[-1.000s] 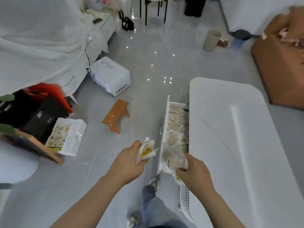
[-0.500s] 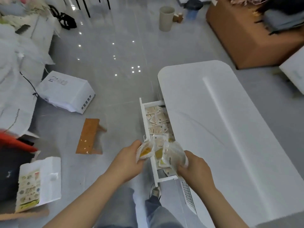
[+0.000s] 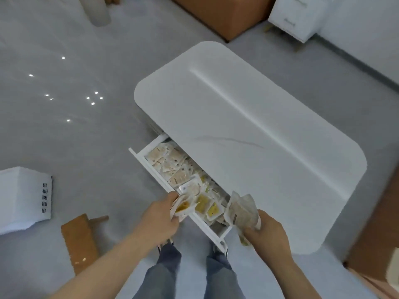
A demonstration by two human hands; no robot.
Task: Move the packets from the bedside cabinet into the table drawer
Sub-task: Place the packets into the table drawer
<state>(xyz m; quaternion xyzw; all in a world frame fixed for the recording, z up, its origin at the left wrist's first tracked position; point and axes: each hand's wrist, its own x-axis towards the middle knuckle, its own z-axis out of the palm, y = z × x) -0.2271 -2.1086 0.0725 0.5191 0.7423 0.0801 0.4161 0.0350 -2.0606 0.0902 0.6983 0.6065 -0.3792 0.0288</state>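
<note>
Clear plastic packets (image 3: 174, 167) of pale beige and yellow filling lay heaped in the open white table drawer (image 3: 153, 143), piled from its far end wall almost to the near end. Right at the drawer's front edge, the left hand (image 3: 159, 221) gripped a small yellow-filled bunch of packets (image 3: 182, 207), fingers curled round it. Whether that bunch touched the heap below was hard to judge. Over on the other side, the right hand (image 3: 266, 233) clutched a crumpled fan of beige-filled packets (image 3: 241, 209), held up above the drawer's near corner, just beside the edge of the white round-cornered table top (image 3: 248, 130). That top carried a long shallow groove and a faint grey vein. The drawer stuck out from the table's long side toward the person, whose blue jeans (image 3: 168, 270) showed just below it in the head view.

On the glossy grey floor (image 3: 86, 137), a small brown wooden stool (image 3: 79, 240) sat left of the legs. A white vented box (image 3: 23, 197) sat further left, at the frame's edge. Beyond the table stood a brown cabinet (image 3: 226, 16) and, at upper right, a white unit with drawer handles (image 3: 298, 18). A beige cylindrical bin (image 3: 98, 11), blurred, stood at the top.
</note>
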